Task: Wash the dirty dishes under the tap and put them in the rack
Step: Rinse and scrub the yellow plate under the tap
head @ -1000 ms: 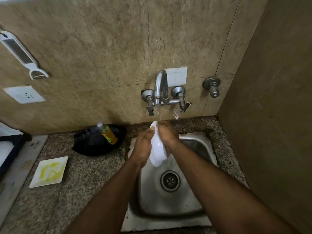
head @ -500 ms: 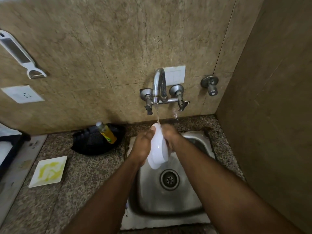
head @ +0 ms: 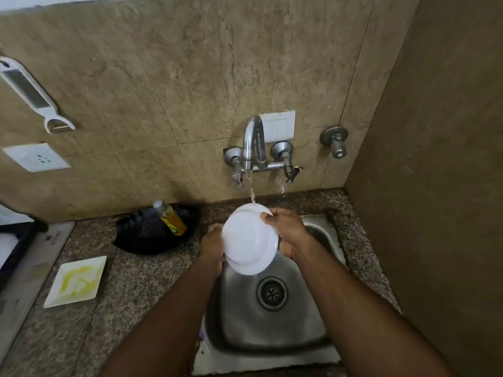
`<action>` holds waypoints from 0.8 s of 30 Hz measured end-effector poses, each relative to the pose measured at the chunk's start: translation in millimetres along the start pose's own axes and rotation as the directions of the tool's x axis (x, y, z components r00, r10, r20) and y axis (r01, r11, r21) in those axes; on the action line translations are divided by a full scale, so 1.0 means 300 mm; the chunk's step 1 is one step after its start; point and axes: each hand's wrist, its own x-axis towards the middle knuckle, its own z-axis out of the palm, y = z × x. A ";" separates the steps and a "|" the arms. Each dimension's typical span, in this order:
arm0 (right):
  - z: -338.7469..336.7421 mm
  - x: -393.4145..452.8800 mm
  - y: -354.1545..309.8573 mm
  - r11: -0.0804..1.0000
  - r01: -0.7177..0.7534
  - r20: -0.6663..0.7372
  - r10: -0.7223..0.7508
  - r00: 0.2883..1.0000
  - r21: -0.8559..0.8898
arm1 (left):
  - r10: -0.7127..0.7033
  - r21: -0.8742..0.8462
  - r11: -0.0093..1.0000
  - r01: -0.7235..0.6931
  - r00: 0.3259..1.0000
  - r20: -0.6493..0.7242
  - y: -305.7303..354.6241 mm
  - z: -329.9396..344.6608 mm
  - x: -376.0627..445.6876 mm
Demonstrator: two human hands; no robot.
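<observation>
Granite counter (head: 141,295) | steel sink (head: 272,330) | beige tiled wall (head: 190,77)

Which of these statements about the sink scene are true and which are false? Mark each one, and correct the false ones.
1. Both hands hold the round white plate over the steel sink. True: the left hand and right hand each have a grip on it.
2. The chrome wall tap is turned off. False: water runs from it onto the plate's upper rim.
3. The square white dish on the granite counter is clean. False: it carries yellow smears.
4. A yellow bottle lies in the black tray left of the sink. True.
5. The sink is full of dishes. False: its drain shows and no dishes lie in the basin.
</observation>
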 end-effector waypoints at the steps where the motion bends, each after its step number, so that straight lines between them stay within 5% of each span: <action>1: 0.022 -0.004 -0.013 1.000 0.010 -0.020 -0.010 1.000 0.000 | -0.018 -0.023 1.000 0.018 1.000 -0.003 0.001 0.020 -0.014; 6: 0.102 0.033 -0.057 0.980 0.075 -0.174 -0.043 0.984 0.185 | 0.206 0.130 0.969 -0.210 0.977 0.046 -0.001 0.125 -0.062; 9: 0.083 0.056 -0.085 0.963 0.096 -0.258 -0.028 0.966 0.252 | 0.360 0.354 0.856 -0.377 0.926 0.115 0.030 0.152 -0.102; 12: 0.025 0.075 -0.068 0.936 0.104 -0.249 -0.019 0.968 0.337 | 0.540 0.575 0.612 -0.543 0.818 0.198 0.040 0.151 -0.137; 14: -0.001 0.061 -0.042 0.913 0.117 -0.234 -0.025 0.972 0.391 | 0.638 0.677 0.359 -0.642 0.699 0.324 0.028 0.155 -0.147; 17: -0.017 0.038 0.003 0.900 0.109 -0.245 -0.002 0.970 0.423 | 0.613 0.709 0.073 -0.702 0.592 0.523 0.021 0.194 -0.159; 20: -0.007 0.021 0.025 0.877 0.125 -0.259 -0.001 0.966 0.464 | 0.562 0.707 0.125 -0.696 0.637 0.527 0.034 0.219 -0.131; 24: 0.050 -0.029 0.016 0.908 0.200 -0.292 -0.091 0.952 0.369 | 0.467 0.627 0.523 -0.577 0.810 0.356 0.087 0.202 -0.041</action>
